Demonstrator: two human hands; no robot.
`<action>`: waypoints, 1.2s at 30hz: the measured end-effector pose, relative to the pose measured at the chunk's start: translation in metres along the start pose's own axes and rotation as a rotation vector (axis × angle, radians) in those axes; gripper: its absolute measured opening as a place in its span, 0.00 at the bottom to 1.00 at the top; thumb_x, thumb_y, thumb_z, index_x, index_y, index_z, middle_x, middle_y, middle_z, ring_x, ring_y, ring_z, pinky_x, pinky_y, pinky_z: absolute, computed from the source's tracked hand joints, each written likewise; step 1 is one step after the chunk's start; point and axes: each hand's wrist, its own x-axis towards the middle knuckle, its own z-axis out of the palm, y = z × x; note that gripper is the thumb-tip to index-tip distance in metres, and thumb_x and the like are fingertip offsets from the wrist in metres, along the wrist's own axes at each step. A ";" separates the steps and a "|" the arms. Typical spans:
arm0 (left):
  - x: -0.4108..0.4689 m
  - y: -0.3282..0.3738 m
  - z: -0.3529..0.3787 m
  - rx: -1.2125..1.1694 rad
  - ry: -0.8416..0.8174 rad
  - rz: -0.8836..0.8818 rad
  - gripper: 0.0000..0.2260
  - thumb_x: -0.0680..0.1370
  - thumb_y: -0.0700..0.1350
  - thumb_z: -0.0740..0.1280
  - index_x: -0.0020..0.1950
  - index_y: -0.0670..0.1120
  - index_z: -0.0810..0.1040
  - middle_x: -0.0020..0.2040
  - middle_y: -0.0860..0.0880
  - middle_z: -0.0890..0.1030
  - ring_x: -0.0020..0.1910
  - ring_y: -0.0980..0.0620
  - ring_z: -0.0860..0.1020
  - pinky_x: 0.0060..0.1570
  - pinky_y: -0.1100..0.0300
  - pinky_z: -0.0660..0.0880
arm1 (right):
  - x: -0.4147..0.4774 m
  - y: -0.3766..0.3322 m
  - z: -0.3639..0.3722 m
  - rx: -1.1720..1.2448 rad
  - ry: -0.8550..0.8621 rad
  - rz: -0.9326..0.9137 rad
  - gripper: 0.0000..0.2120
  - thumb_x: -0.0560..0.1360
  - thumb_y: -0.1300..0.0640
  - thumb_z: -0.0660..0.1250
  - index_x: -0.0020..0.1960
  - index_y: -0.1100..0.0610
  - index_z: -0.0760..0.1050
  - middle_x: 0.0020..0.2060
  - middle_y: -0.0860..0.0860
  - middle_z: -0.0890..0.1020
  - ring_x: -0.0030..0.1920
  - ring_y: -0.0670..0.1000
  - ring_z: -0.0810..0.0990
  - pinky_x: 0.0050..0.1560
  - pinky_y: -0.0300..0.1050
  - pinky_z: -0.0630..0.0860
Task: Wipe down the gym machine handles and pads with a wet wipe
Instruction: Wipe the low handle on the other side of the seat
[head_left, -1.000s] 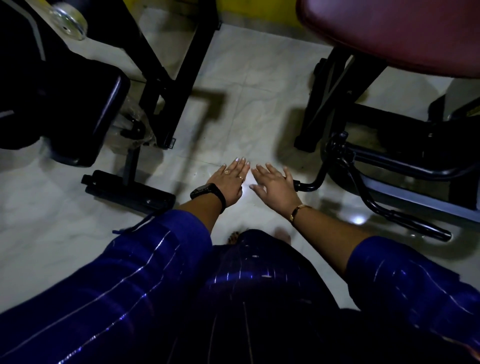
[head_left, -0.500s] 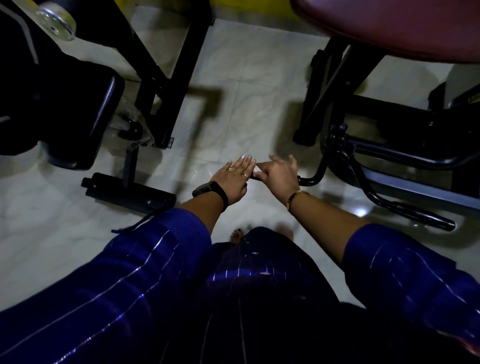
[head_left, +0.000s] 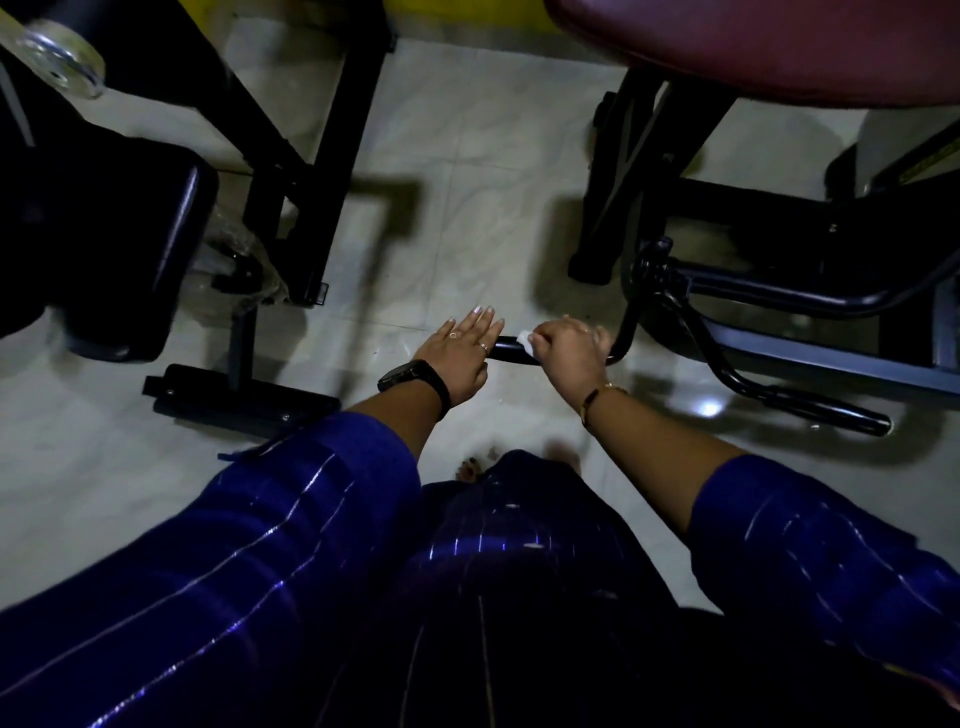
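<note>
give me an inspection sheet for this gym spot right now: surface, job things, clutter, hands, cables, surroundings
surface: pale glossy tiled floor, with a spot of light glare at the right
job's things: black handle of the right machine; white wet wipe pressed on it, mostly hidden under the fingers
clutter: what looks like crumpled clear plastic at the left machine's base
hands: left hand has straight fingers over the handle's free end, contact unclear; right hand is curled round the wipe and handle
cables: nothing seen
surroundings: maroon pad upper right; black pad at left; a second handle lower right
</note>
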 end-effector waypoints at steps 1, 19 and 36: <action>0.001 0.000 0.000 0.000 -0.002 0.005 0.29 0.83 0.46 0.54 0.80 0.46 0.44 0.81 0.46 0.45 0.79 0.50 0.44 0.76 0.53 0.46 | 0.001 -0.001 0.001 0.005 -0.014 -0.018 0.12 0.79 0.50 0.60 0.52 0.50 0.81 0.57 0.52 0.81 0.71 0.53 0.67 0.68 0.55 0.51; 0.017 0.005 -0.004 -0.033 -0.024 0.011 0.25 0.84 0.54 0.51 0.80 0.48 0.53 0.81 0.46 0.48 0.79 0.49 0.45 0.76 0.51 0.47 | -0.010 0.045 -0.015 -0.018 -0.113 -0.061 0.16 0.77 0.45 0.64 0.62 0.49 0.73 0.68 0.50 0.74 0.77 0.46 0.53 0.72 0.58 0.37; 0.015 0.005 -0.004 -0.025 -0.020 0.004 0.24 0.84 0.53 0.51 0.80 0.47 0.54 0.81 0.46 0.47 0.79 0.49 0.45 0.76 0.51 0.47 | -0.018 0.069 -0.022 -0.063 0.004 -0.020 0.19 0.71 0.40 0.69 0.61 0.42 0.79 0.70 0.46 0.71 0.76 0.54 0.52 0.69 0.56 0.46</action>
